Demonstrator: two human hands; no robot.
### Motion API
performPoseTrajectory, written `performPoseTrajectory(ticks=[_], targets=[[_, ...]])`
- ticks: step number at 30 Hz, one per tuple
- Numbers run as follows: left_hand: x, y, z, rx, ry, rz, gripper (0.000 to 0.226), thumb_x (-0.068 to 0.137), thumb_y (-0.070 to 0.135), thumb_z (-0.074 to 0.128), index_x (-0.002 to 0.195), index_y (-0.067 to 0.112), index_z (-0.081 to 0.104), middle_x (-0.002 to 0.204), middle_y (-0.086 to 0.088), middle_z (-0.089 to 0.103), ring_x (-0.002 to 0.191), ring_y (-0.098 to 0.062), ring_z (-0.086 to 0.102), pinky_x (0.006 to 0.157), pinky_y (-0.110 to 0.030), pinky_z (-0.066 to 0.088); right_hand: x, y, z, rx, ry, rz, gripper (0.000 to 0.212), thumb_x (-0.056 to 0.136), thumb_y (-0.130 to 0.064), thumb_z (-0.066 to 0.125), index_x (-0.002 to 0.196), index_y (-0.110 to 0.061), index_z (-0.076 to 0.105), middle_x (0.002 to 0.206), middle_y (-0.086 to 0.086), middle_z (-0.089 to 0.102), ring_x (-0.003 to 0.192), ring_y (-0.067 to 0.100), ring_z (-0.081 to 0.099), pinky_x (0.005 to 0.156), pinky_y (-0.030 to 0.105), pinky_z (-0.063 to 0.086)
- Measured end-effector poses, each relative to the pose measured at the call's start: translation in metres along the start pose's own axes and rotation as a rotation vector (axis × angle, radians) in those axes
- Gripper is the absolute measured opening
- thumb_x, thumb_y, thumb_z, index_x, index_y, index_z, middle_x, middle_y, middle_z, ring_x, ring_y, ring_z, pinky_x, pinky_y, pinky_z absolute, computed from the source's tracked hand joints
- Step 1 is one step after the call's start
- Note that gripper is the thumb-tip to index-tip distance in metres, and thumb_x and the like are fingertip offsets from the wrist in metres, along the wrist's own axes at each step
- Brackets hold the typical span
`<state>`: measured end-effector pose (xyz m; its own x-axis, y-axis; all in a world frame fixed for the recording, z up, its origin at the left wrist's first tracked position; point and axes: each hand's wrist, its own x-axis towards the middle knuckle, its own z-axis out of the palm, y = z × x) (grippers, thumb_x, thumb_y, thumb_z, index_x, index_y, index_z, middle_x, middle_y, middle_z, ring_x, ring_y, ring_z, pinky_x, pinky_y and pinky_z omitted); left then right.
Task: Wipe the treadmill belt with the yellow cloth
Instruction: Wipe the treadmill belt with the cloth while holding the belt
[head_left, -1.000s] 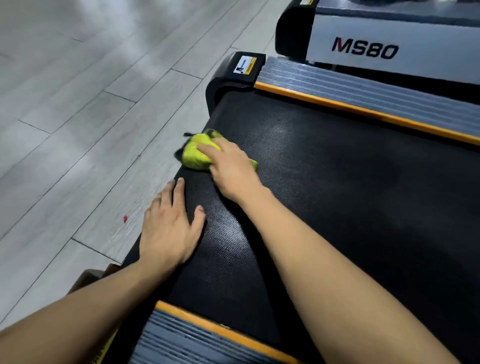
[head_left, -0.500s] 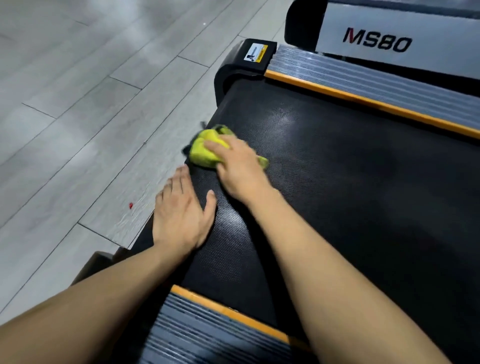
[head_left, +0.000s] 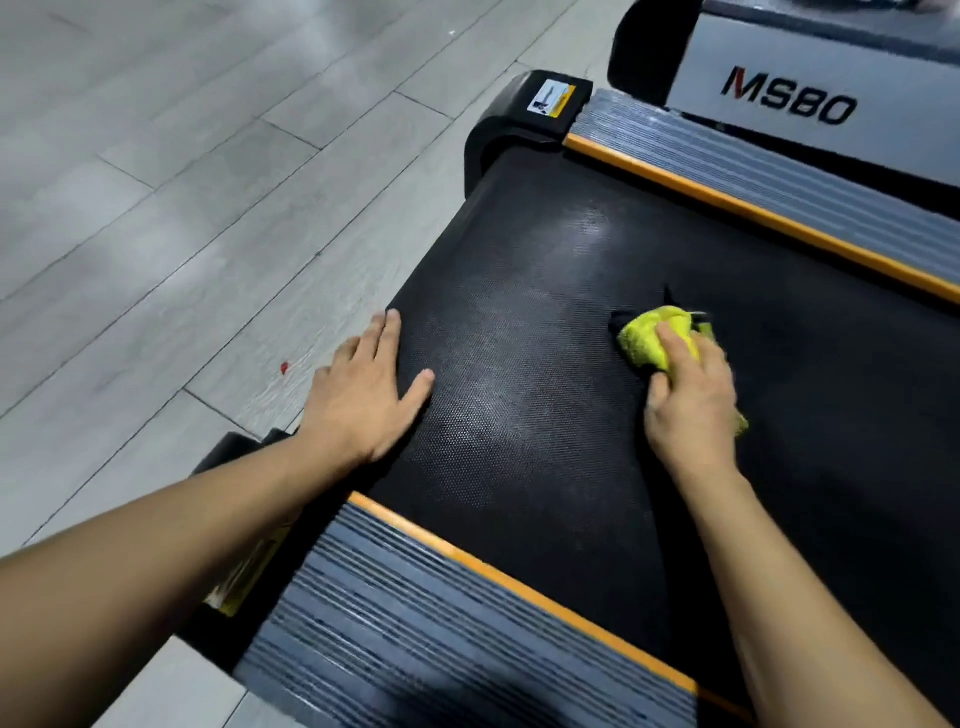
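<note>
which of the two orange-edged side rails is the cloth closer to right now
The far side rail, below the MS80 panel. The yellow cloth under the right hand lies nearer it than the near side rail.

Black treadmill belt (head_left: 519, 322), yellow cloth (head_left: 652, 340) on it under right hand (head_left: 691, 410), left hand (head_left: 363, 395) flat at its edge

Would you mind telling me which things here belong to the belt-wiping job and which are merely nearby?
Part of the job:
- yellow cloth
- treadmill belt
- right hand, pressing the cloth
- left hand, flat at the belt's end

Just nearby:
- neighbouring MS80 treadmill
- red speck on the floor
</note>
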<state>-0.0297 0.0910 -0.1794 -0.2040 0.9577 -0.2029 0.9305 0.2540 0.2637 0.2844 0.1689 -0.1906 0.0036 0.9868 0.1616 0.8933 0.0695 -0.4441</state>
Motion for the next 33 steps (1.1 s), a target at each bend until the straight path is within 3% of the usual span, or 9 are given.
performPoseTrajectory(ticks=[6,10,16,19,21,23,25,28,33], targets=[[-0.024,-0.012,-0.005,0.02,-0.046,-0.068,0.103,0.085,0.08,0.031,0.155,0.006,0.02,0.161,-0.014,0.031,0.144,-0.032,0.038,0.113,-0.048,0.039,-0.016,-0.167,0.08,0.133,-0.232,-0.488,0.058,0.076,-0.011,0.061,0.133,-0.023,0.061,0.139,0.016,0.054,0.124,0.036,0.051,0.104,0.046,0.041],[-0.028,-0.014,-0.017,0.05,-0.095,-0.058,0.1,0.085,0.081,0.037,0.156,0.012,0.021,0.163,-0.008,0.03,0.143,-0.032,0.04,0.106,-0.047,0.043,-0.003,-0.171,0.081,0.117,-0.341,-0.569,0.061,0.08,-0.009,0.064,0.139,-0.025,0.055,0.147,0.011,0.047,0.133,0.033,0.044,0.11,0.046,0.037],[-0.025,-0.039,-0.038,-0.174,-0.206,0.044,0.099,0.081,0.063,0.069,0.159,0.02,0.026,0.162,-0.002,0.036,0.146,-0.022,0.039,0.119,-0.036,0.031,-0.033,-0.038,0.01,0.083,-0.234,-0.336,0.064,0.08,-0.008,0.057,0.141,-0.026,0.052,0.148,0.011,0.045,0.133,0.03,0.044,0.116,0.039,0.032],[-0.023,-0.057,-0.05,-0.312,-0.283,0.003,0.072,0.09,0.036,0.073,0.153,0.028,0.041,0.153,0.004,0.05,0.137,-0.018,0.051,0.118,-0.035,0.036,-0.023,-0.019,0.003,0.054,-0.169,-0.211,0.062,0.083,-0.008,0.054,0.143,-0.024,0.049,0.146,0.014,0.045,0.132,0.033,0.043,0.115,0.039,0.032],[-0.02,-0.066,-0.054,-0.378,-0.288,-0.027,0.051,0.094,0.011,0.058,0.142,0.028,0.054,0.141,0.009,0.06,0.127,-0.013,0.06,0.109,-0.029,0.045,-0.008,-0.043,0.016,0.056,-0.136,-0.169,0.058,0.084,-0.013,0.053,0.141,-0.021,0.051,0.145,0.017,0.045,0.131,0.036,0.043,0.114,0.043,0.033],[-0.016,-0.07,-0.055,-0.486,-0.284,-0.096,0.055,0.091,-0.005,0.04,0.133,0.022,0.062,0.133,0.011,0.065,0.12,-0.013,0.064,0.094,-0.024,0.053,-0.003,-0.09,0.037,0.068,-0.193,-0.263,0.058,0.082,-0.017,0.05,0.139,-0.021,0.053,0.145,0.019,0.045,0.13,0.038,0.044,0.114,0.042,0.033],[-0.008,-0.069,-0.053,-0.727,-0.293,-0.234,0.05,0.091,-0.012,0.032,0.121,0.011,0.066,0.125,0.002,0.069,0.105,-0.022,0.068,0.085,-0.035,0.059,-0.021,-0.142,0.059,0.099,-0.327,-0.478,0.06,0.078,-0.016,0.051,0.137,-0.02,0.056,0.143,0.02,0.048,0.128,0.04,0.047,0.112,0.042,0.034],[0.004,-0.069,-0.051,-0.903,-0.174,-0.401,0.029,0.098,-0.005,0.041,0.107,0.009,0.065,0.104,-0.015,0.061,0.08,-0.026,0.055,0.064,-0.032,0.045,-0.068,-0.19,0.073,0.181,-0.511,-0.82,0.057,0.078,-0.014,0.054,0.135,-0.018,0.06,0.141,0.018,0.052,0.125,0.039,0.05,0.109,0.045,0.038],[0.006,-0.068,-0.049,-0.884,-0.179,-0.4,0.028,0.101,0.005,0.04,0.112,0.012,0.065,0.106,-0.011,0.064,0.076,-0.024,0.059,0.067,-0.03,0.048,-0.031,-0.166,0.072,0.063,-0.55,-0.936,0.059,0.083,-0.016,0.049,0.141,-0.024,0.052,0.143,0.015,0.051,0.128,0.035,0.051,0.108,0.045,0.042]])
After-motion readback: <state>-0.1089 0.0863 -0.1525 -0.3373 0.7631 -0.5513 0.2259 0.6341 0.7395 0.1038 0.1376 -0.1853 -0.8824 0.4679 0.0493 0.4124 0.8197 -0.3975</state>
